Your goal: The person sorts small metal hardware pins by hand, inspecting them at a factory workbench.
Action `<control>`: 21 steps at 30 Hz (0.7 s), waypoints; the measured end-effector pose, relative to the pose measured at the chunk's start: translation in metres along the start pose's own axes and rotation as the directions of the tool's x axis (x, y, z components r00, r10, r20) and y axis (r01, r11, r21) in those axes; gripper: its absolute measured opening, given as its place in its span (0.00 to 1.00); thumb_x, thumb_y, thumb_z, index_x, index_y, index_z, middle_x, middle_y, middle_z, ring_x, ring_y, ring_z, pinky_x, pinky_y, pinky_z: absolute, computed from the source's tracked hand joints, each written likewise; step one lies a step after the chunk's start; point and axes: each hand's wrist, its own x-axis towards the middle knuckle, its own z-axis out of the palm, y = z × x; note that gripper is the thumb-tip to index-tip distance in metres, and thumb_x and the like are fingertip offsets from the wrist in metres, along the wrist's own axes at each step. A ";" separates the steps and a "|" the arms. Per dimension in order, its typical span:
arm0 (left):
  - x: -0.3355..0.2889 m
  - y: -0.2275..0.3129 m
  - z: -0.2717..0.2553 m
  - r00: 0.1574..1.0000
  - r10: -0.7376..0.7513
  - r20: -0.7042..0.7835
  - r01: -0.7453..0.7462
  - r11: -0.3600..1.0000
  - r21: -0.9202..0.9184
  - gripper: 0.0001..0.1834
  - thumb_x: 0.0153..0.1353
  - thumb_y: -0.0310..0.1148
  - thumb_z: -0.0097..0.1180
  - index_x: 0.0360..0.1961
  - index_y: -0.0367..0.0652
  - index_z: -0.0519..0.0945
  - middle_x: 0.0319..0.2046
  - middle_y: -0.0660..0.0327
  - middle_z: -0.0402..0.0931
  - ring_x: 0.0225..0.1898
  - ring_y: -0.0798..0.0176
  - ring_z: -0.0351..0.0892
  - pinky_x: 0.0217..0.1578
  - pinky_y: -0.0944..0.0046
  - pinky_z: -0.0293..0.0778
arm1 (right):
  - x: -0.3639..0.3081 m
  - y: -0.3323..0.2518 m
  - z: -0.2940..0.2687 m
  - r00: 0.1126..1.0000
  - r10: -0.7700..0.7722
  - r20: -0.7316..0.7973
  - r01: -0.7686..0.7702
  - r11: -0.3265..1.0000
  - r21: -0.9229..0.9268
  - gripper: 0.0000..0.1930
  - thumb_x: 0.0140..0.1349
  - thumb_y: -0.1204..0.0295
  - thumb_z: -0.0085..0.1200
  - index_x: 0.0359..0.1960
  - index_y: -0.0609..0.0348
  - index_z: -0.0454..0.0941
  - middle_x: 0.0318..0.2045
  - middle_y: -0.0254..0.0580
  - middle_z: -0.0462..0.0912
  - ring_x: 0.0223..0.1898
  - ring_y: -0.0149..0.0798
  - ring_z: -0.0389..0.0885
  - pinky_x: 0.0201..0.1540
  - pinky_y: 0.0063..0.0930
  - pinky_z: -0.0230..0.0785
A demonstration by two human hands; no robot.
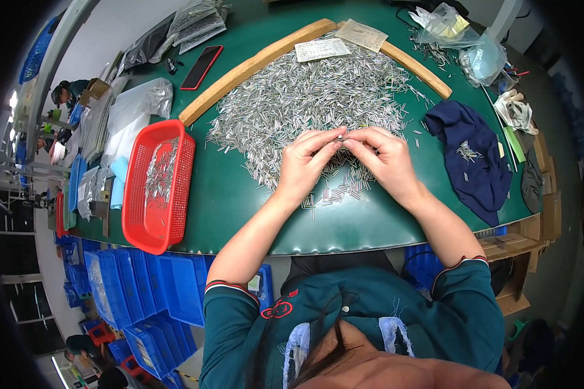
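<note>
A large heap of small silvery metal pins [292, 91] spreads over the green table. Over its near side, my left hand [300, 163] and my right hand [390, 162] meet fingertip to fingertip. Thumb and forefinger of each are pinched together on a small metal pin [341, 138], mostly covered by the fingers; whether there is more than one I cannot tell. Just below my hands, loose pins [344, 189] lie scattered toward the table's near edge. Left of the heap stands a red plastic basket [182, 188] with some pins inside.
Two wooden bars, a left one [253, 70] and a right one [422, 71], border the heap's far side, with paper slips [322, 50] on top. A red-edged phone [202, 67] lies at the far left. Dark blue cloth [477, 175] holds pins at right. Blue crates [182, 285] stand below.
</note>
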 end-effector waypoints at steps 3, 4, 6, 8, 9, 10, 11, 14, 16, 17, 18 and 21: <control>0.000 0.000 0.001 1.000 0.012 -0.005 -0.012 0.999 -0.034 0.13 0.54 0.27 0.56 0.42 0.43 0.80 0.33 0.60 0.79 0.36 0.65 0.75 0.40 0.68 0.70 | 0.000 0.000 -0.001 0.999 -0.033 0.010 0.034 0.998 -0.049 0.06 0.54 0.76 0.56 0.34 0.62 0.79 0.26 0.38 0.78 0.25 0.28 0.74 0.26 0.20 0.64; 0.000 0.000 0.000 1.000 0.006 0.003 -0.006 0.999 -0.042 0.13 0.54 0.27 0.55 0.42 0.43 0.80 0.34 0.60 0.79 0.36 0.65 0.75 0.40 0.68 0.70 | 0.000 -0.002 -0.002 0.999 -0.044 0.009 0.045 0.996 -0.083 0.06 0.53 0.76 0.57 0.34 0.61 0.79 0.25 0.38 0.78 0.24 0.29 0.74 0.25 0.21 0.65; 0.000 0.001 0.000 1.000 0.000 0.012 0.001 0.999 -0.051 0.13 0.55 0.27 0.55 0.42 0.43 0.80 0.34 0.59 0.79 0.36 0.65 0.75 0.40 0.68 0.70 | 0.000 -0.002 -0.002 0.998 -0.055 0.009 0.055 0.992 -0.117 0.06 0.53 0.76 0.57 0.33 0.61 0.79 0.24 0.39 0.78 0.23 0.30 0.74 0.25 0.21 0.65; 0.002 0.003 -0.001 0.999 -0.002 0.036 0.002 1.000 -0.021 0.13 0.55 0.26 0.54 0.43 0.43 0.79 0.35 0.59 0.78 0.37 0.66 0.75 0.39 0.69 0.70 | 0.000 0.001 -0.002 0.992 -0.121 -0.015 0.117 0.979 -0.166 0.07 0.52 0.76 0.58 0.33 0.61 0.80 0.23 0.39 0.77 0.22 0.31 0.75 0.24 0.22 0.65; 0.002 0.003 -0.001 0.999 -0.002 0.036 0.002 1.000 -0.021 0.13 0.55 0.26 0.54 0.43 0.43 0.79 0.35 0.59 0.78 0.37 0.66 0.75 0.39 0.69 0.70 | 0.000 0.001 -0.002 0.992 -0.121 -0.015 0.117 0.979 -0.166 0.07 0.52 0.76 0.58 0.33 0.61 0.80 0.23 0.39 0.77 0.22 0.31 0.75 0.24 0.22 0.65; 0.002 0.003 0.000 0.999 0.011 0.035 -0.010 1.000 -0.019 0.13 0.55 0.26 0.54 0.43 0.42 0.79 0.35 0.59 0.78 0.37 0.66 0.75 0.39 0.69 0.70 | 0.000 0.000 -0.002 0.992 -0.124 -0.013 0.120 0.975 -0.186 0.07 0.52 0.76 0.58 0.33 0.61 0.80 0.23 0.40 0.77 0.22 0.32 0.75 0.24 0.23 0.66; 0.002 0.003 0.000 0.999 0.023 0.035 -0.022 1.000 -0.018 0.13 0.55 0.26 0.54 0.43 0.42 0.79 0.36 0.59 0.78 0.37 0.66 0.75 0.39 0.69 0.71 | 0.000 0.000 -0.003 0.992 -0.127 -0.010 0.122 0.971 -0.205 0.07 0.52 0.75 0.58 0.33 0.61 0.80 0.23 0.40 0.77 0.22 0.32 0.75 0.24 0.23 0.66; 0.002 0.004 0.000 0.998 0.052 0.022 -0.052 0.998 -0.028 0.12 0.55 0.25 0.54 0.42 0.41 0.80 0.36 0.59 0.78 0.37 0.65 0.75 0.39 0.69 0.71 | 0.000 0.000 -0.002 0.992 -0.123 -0.014 0.118 0.972 -0.204 0.07 0.52 0.75 0.58 0.33 0.60 0.80 0.23 0.39 0.77 0.22 0.31 0.74 0.24 0.23 0.66; 0.002 0.004 0.000 0.999 0.049 0.022 -0.049 0.999 -0.023 0.12 0.55 0.25 0.54 0.42 0.41 0.80 0.36 0.59 0.78 0.37 0.65 0.75 0.39 0.69 0.71 | 0.000 0.000 -0.003 0.997 -0.078 -0.001 0.077 0.983 -0.165 0.07 0.52 0.75 0.58 0.33 0.61 0.80 0.23 0.39 0.77 0.22 0.30 0.74 0.24 0.22 0.65; 0.002 0.004 0.000 0.999 0.046 0.021 -0.046 0.999 -0.018 0.12 0.55 0.25 0.54 0.41 0.41 0.80 0.36 0.59 0.78 0.37 0.65 0.75 0.39 0.69 0.71 | 0.000 -0.001 -0.003 0.999 -0.034 0.013 0.035 0.991 -0.125 0.06 0.52 0.76 0.57 0.33 0.61 0.80 0.23 0.39 0.77 0.23 0.30 0.74 0.24 0.22 0.65; 0.001 0.004 0.000 0.999 0.046 0.021 -0.046 0.999 -0.018 0.12 0.55 0.25 0.54 0.41 0.41 0.80 0.36 0.59 0.78 0.37 0.65 0.75 0.39 0.69 0.71 | 0.000 -0.001 -0.003 0.999 -0.034 0.014 0.036 0.991 -0.126 0.06 0.52 0.76 0.57 0.33 0.61 0.80 0.23 0.39 0.77 0.23 0.30 0.74 0.24 0.22 0.65; 0.001 0.003 0.000 0.998 0.056 0.020 -0.055 0.998 -0.016 0.12 0.55 0.25 0.55 0.41 0.41 0.80 0.36 0.58 0.78 0.37 0.65 0.75 0.39 0.68 0.71 | 0.000 -0.002 -0.004 0.999 -0.020 0.036 0.023 0.996 -0.087 0.06 0.53 0.76 0.57 0.33 0.62 0.79 0.23 0.38 0.77 0.23 0.29 0.74 0.25 0.21 0.65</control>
